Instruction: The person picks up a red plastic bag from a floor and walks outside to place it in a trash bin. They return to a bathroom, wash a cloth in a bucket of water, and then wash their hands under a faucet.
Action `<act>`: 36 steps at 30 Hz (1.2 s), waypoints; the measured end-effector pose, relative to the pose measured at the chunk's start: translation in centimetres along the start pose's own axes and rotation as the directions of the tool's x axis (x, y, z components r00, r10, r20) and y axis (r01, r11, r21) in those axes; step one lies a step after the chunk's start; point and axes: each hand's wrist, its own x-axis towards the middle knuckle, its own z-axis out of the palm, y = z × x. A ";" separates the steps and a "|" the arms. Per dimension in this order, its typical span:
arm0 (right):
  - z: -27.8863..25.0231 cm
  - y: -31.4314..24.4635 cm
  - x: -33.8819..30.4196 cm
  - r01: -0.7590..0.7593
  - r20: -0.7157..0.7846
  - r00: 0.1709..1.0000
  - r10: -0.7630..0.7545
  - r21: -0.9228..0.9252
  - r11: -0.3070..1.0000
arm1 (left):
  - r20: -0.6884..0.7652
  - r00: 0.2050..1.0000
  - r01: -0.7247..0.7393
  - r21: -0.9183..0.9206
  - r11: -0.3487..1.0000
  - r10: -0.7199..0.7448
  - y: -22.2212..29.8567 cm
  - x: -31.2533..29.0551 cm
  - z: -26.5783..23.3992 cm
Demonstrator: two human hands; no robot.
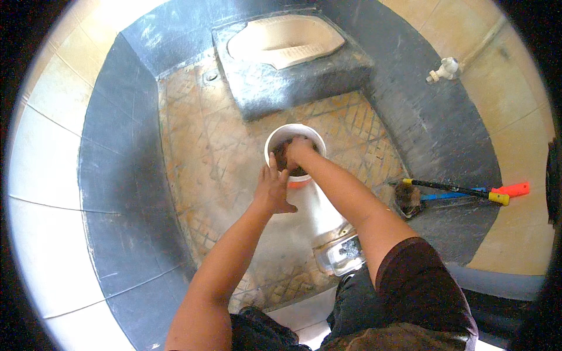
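A white bucket (270,139) with an orange band low on its side stands on the tiled floor. Inside it is dark brown matter or liquid; which of the two I cannot tell. My right hand (298,151) reaches down into the bucket, its fingers hidden or blurred there. At the bucket's near left rim is my left hand (274,188), fingers stretched out and thumb apart, holding nothing. Its fingertips touch or overlap the rim.
Beyond the bucket, a squat toilet (287,38) is set in a raised dark platform. On the right are a brush (408,199) with a blue and red handle, a black stick (451,188) with yellow ends, and a wall tap (446,69). A shiny silver object (342,255) lies near my legs.
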 end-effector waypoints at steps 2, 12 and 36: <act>8.5 3.8 3.1 0.026 -0.092 0.995 -0.035 -0.096 0.995 | 0.023 0.999 -0.041 -0.017 0.999 0.041 2.1 1.7 0.0; 6.8 6.8 1.7 -0.029 0.193 0.981 0.011 0.092 0.995 | 0.118 0.991 -0.067 0.028 0.997 0.063 2.4 2.4 -0.1; -18.3 -5.1 -7.2 0.589 -0.658 0.720 0.221 0.747 0.306 | -0.270 0.937 -0.344 -0.605 -0.718 -0.222 -4.7 3.3 -11.9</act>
